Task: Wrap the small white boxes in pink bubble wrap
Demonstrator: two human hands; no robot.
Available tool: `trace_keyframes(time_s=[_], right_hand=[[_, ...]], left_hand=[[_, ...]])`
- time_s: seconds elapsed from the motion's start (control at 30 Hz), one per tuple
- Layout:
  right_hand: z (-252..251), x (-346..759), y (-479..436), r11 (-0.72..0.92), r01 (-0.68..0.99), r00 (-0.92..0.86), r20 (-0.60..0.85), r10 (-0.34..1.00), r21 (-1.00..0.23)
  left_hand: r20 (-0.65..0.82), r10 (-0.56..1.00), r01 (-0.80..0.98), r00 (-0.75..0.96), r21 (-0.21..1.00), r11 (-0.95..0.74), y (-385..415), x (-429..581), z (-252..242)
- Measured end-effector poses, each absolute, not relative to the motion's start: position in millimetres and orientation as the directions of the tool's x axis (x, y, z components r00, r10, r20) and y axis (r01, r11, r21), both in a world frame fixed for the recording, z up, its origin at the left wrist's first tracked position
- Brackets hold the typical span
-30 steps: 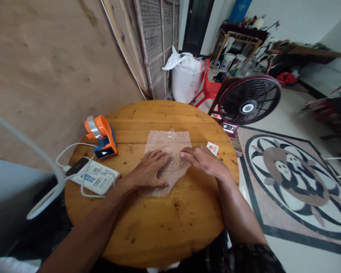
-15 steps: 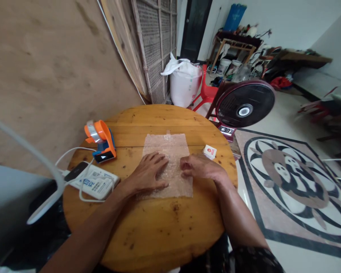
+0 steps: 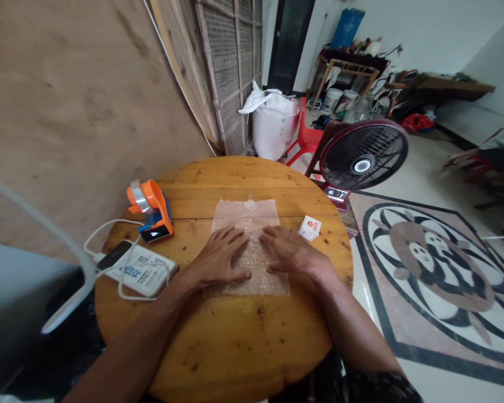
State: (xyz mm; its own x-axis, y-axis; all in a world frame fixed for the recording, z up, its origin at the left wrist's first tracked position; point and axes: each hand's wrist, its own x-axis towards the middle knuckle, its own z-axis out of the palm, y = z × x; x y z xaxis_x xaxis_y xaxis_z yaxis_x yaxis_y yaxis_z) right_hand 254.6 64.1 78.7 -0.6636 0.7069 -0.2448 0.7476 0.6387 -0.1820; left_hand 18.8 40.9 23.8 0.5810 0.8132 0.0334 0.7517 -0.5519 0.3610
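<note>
A sheet of clear bubble wrap (image 3: pixel 254 274) lies flat on the round wooden table (image 3: pixel 235 347), with what looks like a small strip of tape at its far edge. Across its left side rests my left hand (image 3: pixel 224 257), open, fingers stretched and thumb spread apart. My right hand (image 3: pixel 289 249) lies open over the right side, palm down, its fingertips on the wrap. Between the two hands a strip of the wrap shows. Just beyond my right hand stands a small white box (image 3: pixel 310 227) with a red mark.
An orange and blue tape dispenser (image 3: pixel 150 207) stands on the table's left, near a white power bank (image 3: pixel 145 272) with cables and a dark phone-like device (image 3: pixel 115 254). A fan (image 3: pixel 363 157) stands past the right edge, a white sack (image 3: pixel 274 126) and red chair (image 3: pixel 306 134) behind.
My right hand has uncurled, its fingers now stretched out flat over the bubble wrap. My left hand stays nearly in place. The view has shifted slightly.
</note>
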Motion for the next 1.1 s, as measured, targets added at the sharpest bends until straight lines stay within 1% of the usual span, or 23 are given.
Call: trace_keyframes(time_s=[0.1,0.23,0.43,0.53,0.57,0.67,0.8,0.9,1.0,1.1], right_hand=[[78,255,63,0.65,0.742,-0.669,-0.242,0.703,-0.166],[81,254,62,0.655,0.739,-0.671,-0.25,0.698,-0.158],[84,252,60,0.65,0.747,-0.662,-0.242,0.709,-0.141],[83,252,59,0.645,0.75,-0.66,-0.242,0.711,-0.149],[84,252,59,0.639,0.754,-0.655,-0.249,0.713,-0.152],[86,251,58,0.626,0.765,-0.641,-0.261,0.721,-0.15],[86,251,57,0.626,0.767,-0.638,-0.264,0.724,-0.137],[80,252,55,0.637,0.756,-0.653,-0.252,0.714,-0.15],[73,257,53,0.65,0.744,-0.668,-0.199,0.717,-0.156],[74,265,55,0.682,0.702,-0.712,-0.178,0.679,-0.207]], left_hand=[[0.059,0.827,0.756,0.559,0.372,-0.538,41,21,27],[0.133,0.822,0.748,0.553,0.355,-0.56,43,24,28],[0.191,0.81,0.74,0.554,0.334,-0.585,42,27,28],[0.229,0.809,0.732,0.541,0.347,-0.587,36,34,34],[0.23,0.802,0.718,0.551,0.359,-0.596,33,37,36],[0.172,0.769,0.679,0.616,0.378,-0.629,25,46,41],[0.122,0.773,0.698,0.623,0.359,-0.62,20,52,41],[0.129,0.765,0.691,0.631,0.353,-0.63,17,57,40],[0.157,0.695,0.619,0.702,0.349,-0.703,12,63,38],[0.149,0.641,0.561,0.753,0.364,-0.743,8,67,37]])
